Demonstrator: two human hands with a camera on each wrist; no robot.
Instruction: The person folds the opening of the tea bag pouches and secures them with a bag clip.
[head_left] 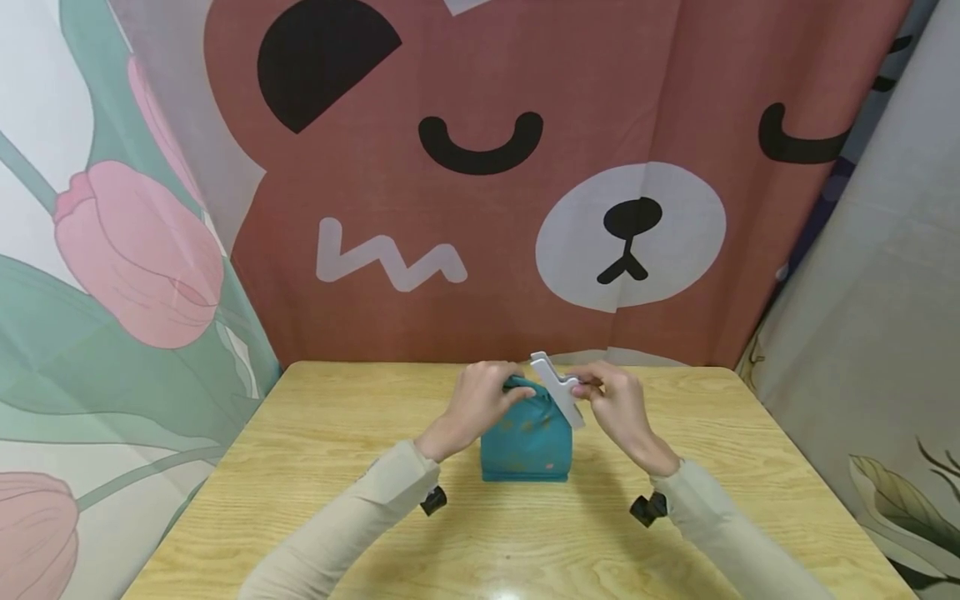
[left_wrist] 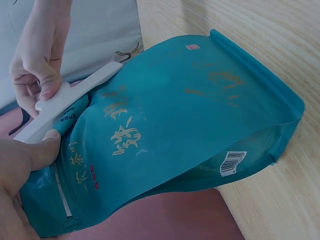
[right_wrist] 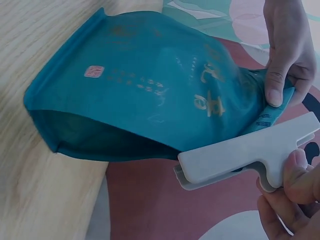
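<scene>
A teal pouch bag (head_left: 525,446) with gold lettering stands upright on the table, its top folded over. My left hand (head_left: 483,400) grips the folded top, thumb on the near side, as the left wrist view also shows. A white bag clip (head_left: 557,390) is pinched by its handle between the thumb and fingers of my right hand (head_left: 617,408). The clip (right_wrist: 245,150) lies slanted along the bag's upper right edge. In the right wrist view its two bars stand slightly apart at the near end. Whether the bag's edge lies between them is hard to tell.
The wooden table (head_left: 360,400) reaches back to a curtain (head_left: 480,317) with a bear print. Floral curtains (head_left: 150,375) hang at both sides. A small black wrist camera (head_left: 433,500) sits under each sleeve.
</scene>
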